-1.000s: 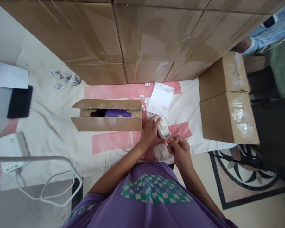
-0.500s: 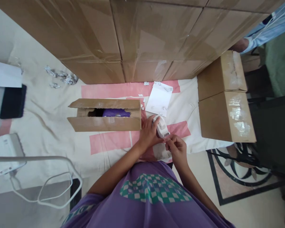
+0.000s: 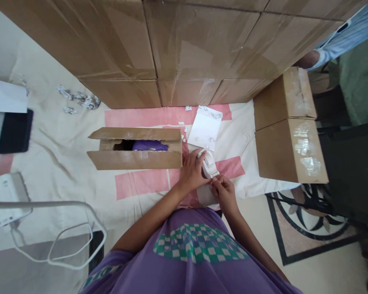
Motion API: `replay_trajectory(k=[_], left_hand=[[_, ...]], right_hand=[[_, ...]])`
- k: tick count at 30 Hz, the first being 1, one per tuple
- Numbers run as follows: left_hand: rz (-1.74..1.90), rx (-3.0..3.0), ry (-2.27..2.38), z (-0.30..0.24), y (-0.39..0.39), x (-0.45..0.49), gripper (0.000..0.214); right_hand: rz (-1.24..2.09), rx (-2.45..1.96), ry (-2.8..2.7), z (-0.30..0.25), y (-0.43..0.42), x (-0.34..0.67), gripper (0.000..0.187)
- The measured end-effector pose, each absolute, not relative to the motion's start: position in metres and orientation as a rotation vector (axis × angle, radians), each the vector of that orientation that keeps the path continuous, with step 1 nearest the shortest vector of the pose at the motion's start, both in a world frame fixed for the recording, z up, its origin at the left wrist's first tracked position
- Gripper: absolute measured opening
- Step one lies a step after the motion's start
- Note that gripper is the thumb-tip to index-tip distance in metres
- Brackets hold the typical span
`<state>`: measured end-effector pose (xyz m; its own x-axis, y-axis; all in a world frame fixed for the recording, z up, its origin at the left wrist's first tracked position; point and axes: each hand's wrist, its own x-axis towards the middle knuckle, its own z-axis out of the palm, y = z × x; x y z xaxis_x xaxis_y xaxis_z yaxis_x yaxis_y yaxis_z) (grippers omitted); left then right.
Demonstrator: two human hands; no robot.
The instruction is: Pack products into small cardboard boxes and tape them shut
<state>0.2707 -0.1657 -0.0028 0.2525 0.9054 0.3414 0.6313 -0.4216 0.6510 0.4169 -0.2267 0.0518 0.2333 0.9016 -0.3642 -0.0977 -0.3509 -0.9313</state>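
A white tape dispenser (image 3: pixel 209 165) stands on the cloth in front of me, with my left hand (image 3: pixel 192 170) closed around its left side. At the dispenser's near end, my right hand (image 3: pixel 224 190) has its thumb and forefinger pinched together; clear tape may be between them, but it is too fine to make out. To the left lies a narrow cardboard box (image 3: pixel 135 160) with its long flaps raised and something purple (image 3: pixel 150 145) inside. Just beyond the dispenser is a white sheet of paper (image 3: pixel 205 127) with small bits on it.
Large taped cartons (image 3: pixel 196 49) rise along the far side. Two smaller cartons (image 3: pixel 290 151) stand on the right. Crumpled scraps (image 3: pixel 87 101), a black flat object (image 3: pixel 15 131) and a white device with a cable (image 3: pixel 9 196) lie left. Another person's sleeve (image 3: pixel 352 38) shows upper right.
My right hand has shifted slightly left, closer to the dispenser's near end. My left hand stays on the dispenser, and the box has not moved.
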Motion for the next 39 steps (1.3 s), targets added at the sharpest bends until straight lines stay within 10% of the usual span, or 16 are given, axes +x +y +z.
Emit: replay_trajectory(k=[39], left_hand=[[0.945,2.122,1.407,-0.003,-0.165,0.270,0.111]], right_hand=[[1.093,-1.587,-0.967,0.053,-0.254,0.421,0.039]])
